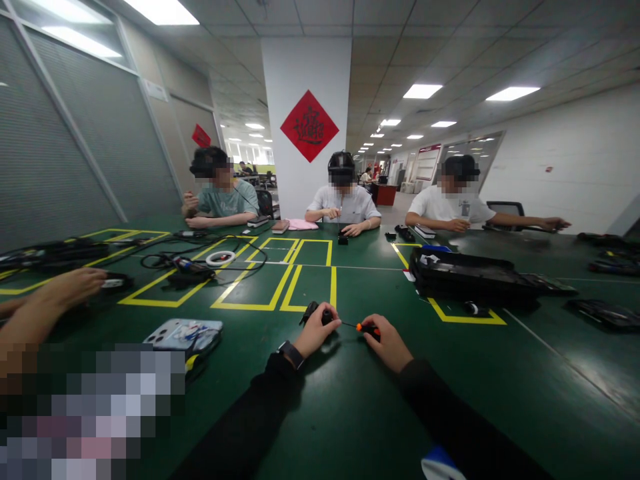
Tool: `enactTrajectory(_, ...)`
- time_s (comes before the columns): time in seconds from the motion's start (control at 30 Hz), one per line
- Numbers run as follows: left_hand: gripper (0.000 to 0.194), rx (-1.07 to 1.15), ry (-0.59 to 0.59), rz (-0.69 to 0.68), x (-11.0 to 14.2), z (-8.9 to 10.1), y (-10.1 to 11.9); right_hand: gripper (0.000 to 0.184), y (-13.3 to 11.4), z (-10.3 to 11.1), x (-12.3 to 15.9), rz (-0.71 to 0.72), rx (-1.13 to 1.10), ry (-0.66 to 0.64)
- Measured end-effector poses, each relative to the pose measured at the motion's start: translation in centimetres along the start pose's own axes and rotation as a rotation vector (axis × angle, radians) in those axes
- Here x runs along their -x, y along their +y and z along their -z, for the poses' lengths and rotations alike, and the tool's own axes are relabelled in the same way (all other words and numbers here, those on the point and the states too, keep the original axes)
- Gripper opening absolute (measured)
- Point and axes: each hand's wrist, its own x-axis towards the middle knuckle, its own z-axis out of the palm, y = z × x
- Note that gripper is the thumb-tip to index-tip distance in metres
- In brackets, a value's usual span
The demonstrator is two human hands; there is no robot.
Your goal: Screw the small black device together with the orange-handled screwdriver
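My left hand [319, 331], with a dark watch at the wrist, is closed on a small black part [311, 312] just above the green table. What kind of part it is I cannot make out. In my right hand [388, 341] is a screwdriver [369, 330] with an orange and black handle. Its thin shaft points left, and the tip ends close to my left fingertips and the black part. Whether the tip touches the part is too small to tell.
Yellow tape boxes mark the green table [320, 427]. A black open case [465, 277] lies to the right; a light blue phone-like item [185, 333] to the left. Cables and a white ring [221, 258] lie further back. A co-worker's arm [55, 293] reaches in at left; several people sit opposite.
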Motion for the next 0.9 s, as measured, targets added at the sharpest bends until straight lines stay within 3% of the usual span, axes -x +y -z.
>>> enactTrajectory(0.9, 0.014, 0.021, -0.023, 0.015, -0.12, 0.12, -0.04, 0.019, 0.43, -0.05, -0.03, -0.012, -0.006, -0.017)
